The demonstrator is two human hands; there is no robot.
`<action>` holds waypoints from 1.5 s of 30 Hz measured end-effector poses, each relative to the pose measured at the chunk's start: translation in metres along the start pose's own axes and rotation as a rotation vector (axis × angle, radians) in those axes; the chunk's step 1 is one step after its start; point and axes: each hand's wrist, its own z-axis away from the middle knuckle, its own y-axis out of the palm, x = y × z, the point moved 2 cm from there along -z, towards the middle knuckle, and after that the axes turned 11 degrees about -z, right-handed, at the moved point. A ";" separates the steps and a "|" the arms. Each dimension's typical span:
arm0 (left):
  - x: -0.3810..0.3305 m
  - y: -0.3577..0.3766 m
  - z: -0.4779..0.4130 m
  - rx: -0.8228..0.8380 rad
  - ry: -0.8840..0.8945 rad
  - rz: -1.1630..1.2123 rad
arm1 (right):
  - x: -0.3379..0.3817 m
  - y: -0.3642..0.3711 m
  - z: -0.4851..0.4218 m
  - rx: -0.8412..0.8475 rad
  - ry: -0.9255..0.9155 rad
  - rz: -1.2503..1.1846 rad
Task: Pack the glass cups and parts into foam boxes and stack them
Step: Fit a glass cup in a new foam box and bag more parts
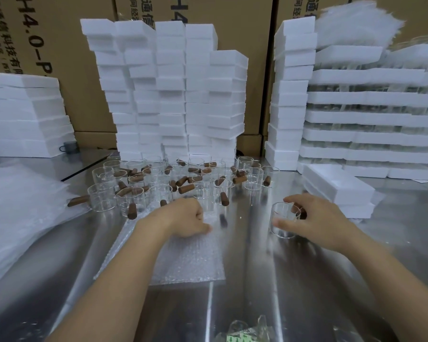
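One glass cup (283, 224) held in right hand (319, 224).

The foam boxes (173, 95) stacked at the back are plain white, as are the foam trays (371, 117) at the right, with bands of clear glass between their layers. The cartons (59, 45) behind are tan cardboard printed with black letters and characters. The glass cups (203, 183) are clear and colourless, and the handles (186, 188) scattered among them are reddish-brown wood. The lone glass cup (283, 220) is equally clear. The bubble wrap sheet (190, 257) is see-through with a regular dotted pattern. The table (257, 280) is silver-grey metal with streaky reflections. A small mug (69, 146) is dark grey, the foam sheets (22, 213) milky white, a label (240, 338) green and white
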 end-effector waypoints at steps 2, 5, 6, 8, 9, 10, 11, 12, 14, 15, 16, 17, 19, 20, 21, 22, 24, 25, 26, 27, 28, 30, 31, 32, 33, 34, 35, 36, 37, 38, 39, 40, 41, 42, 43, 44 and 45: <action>0.001 -0.003 0.001 -0.008 0.015 0.036 | -0.006 0.000 0.000 0.101 0.053 -0.033; 0.006 -0.010 0.005 -0.043 0.025 0.120 | -0.013 0.001 -0.001 0.148 0.093 -0.030; 0.007 -0.013 0.006 -0.060 0.026 0.141 | -0.015 0.001 -0.001 0.143 0.103 -0.017; 0.009 -0.019 0.009 -0.114 0.033 0.172 | -0.017 -0.002 -0.001 0.163 0.119 -0.003; 0.009 -0.023 0.011 -0.158 0.044 0.188 | -0.018 -0.005 -0.001 0.181 0.120 0.005; 0.007 -0.027 0.013 -0.223 0.063 0.210 | -0.020 -0.008 -0.002 0.199 0.112 0.009; 0.003 -0.030 0.015 -0.309 0.085 0.238 | -0.021 -0.010 -0.002 0.219 0.100 0.015; 0.000 -0.033 0.017 -0.406 0.108 0.270 | -0.022 -0.012 -0.003 0.236 0.083 0.028; -0.009 -0.036 0.022 -0.587 0.147 0.309 | -0.022 -0.014 -0.004 0.245 0.050 0.050; -0.013 -0.038 0.024 -0.663 0.157 0.301 | -0.021 -0.016 -0.004 0.241 0.042 0.038; -0.017 -0.038 0.026 -0.725 0.161 0.282 | -0.020 -0.017 -0.003 0.235 0.046 0.011; -0.019 -0.039 0.027 -0.771 0.163 0.261 | -0.018 -0.017 -0.003 0.225 0.057 -0.014; -0.023 -0.039 0.029 -0.820 0.164 0.231 | -0.013 -0.018 -0.002 0.180 0.066 -0.051; -0.024 -0.039 0.028 -0.829 0.160 0.220 | -0.009 -0.019 -0.002 0.138 0.057 -0.084; -0.026 -0.038 0.028 -0.827 0.156 0.206 | -0.004 -0.021 -0.001 0.082 0.032 -0.141; -0.029 -0.036 0.027 -0.815 0.155 0.185 | 0.001 -0.023 0.000 0.017 -0.007 -0.228; -0.034 -0.031 0.025 -0.781 0.162 0.128 | 0.014 -0.029 0.001 -0.074 -0.085 -0.513; -0.037 -0.029 0.024 -0.767 0.174 0.101 | 0.020 -0.032 0.003 -0.067 -0.103 -0.688; -0.040 -0.027 0.024 -0.753 0.187 0.079 | 0.026 -0.033 0.005 -0.015 -0.105 -0.851; -0.043 -0.025 0.023 -0.741 0.198 0.065 | 0.031 -0.032 0.007 0.065 -0.099 -0.977; -0.045 -0.023 0.023 -0.733 0.208 0.055 | 0.036 -0.029 0.008 0.152 -0.096 -1.046; -0.050 -0.021 0.023 -0.728 0.232 0.042 | 0.039 -0.022 0.010 0.280 -0.099 -1.040; -0.051 -0.021 0.023 -0.729 0.243 0.044 | 0.038 -0.019 0.010 0.303 -0.096 -0.994; -0.053 -0.021 0.023 -0.736 0.252 0.056 | 0.037 -0.016 0.010 0.296 -0.085 -0.941; -0.053 -0.021 0.024 -0.748 0.257 0.076 | 0.034 -0.015 0.009 0.274 -0.065 -0.892; -0.053 -0.021 0.024 -0.763 0.257 0.099 | 0.032 -0.014 0.008 0.246 -0.043 -0.847; -0.054 -0.022 0.025 -0.775 0.257 0.121 | 0.030 -0.014 0.007 0.221 -0.025 -0.809; -0.054 -0.023 0.026 -0.784 0.260 0.146 | 0.029 -0.013 0.006 0.201 -0.013 -0.778; -0.055 -0.024 0.027 -0.793 0.265 0.172 | 0.028 -0.013 0.006 0.188 -0.009 -0.746; -0.056 -0.024 0.027 -0.806 0.272 0.200 | 0.028 -0.013 0.007 0.181 -0.018 -0.705; -0.057 -0.025 0.028 -0.822 0.278 0.228 | 0.029 -0.012 0.007 0.175 -0.036 -0.658; -0.059 -0.025 0.029 -0.836 0.282 0.250 | 0.032 -0.011 0.008 0.170 -0.061 -0.612; -0.060 -0.025 0.030 -0.845 0.285 0.259 | 0.034 -0.009 0.010 0.167 -0.089 -0.574; -0.061 -0.025 0.030 -0.846 0.286 0.254 | 0.037 -0.007 0.011 0.168 -0.118 -0.541; -0.062 -0.025 0.031 -0.841 0.287 0.237 | 0.040 -0.005 0.012 0.168 -0.145 -0.512; -0.063 -0.023 0.031 -0.835 0.289 0.214 | 0.042 -0.003 0.013 0.164 -0.169 -0.479; -0.065 -0.022 0.031 -0.833 0.296 0.188 | 0.044 0.000 0.014 0.157 -0.188 -0.441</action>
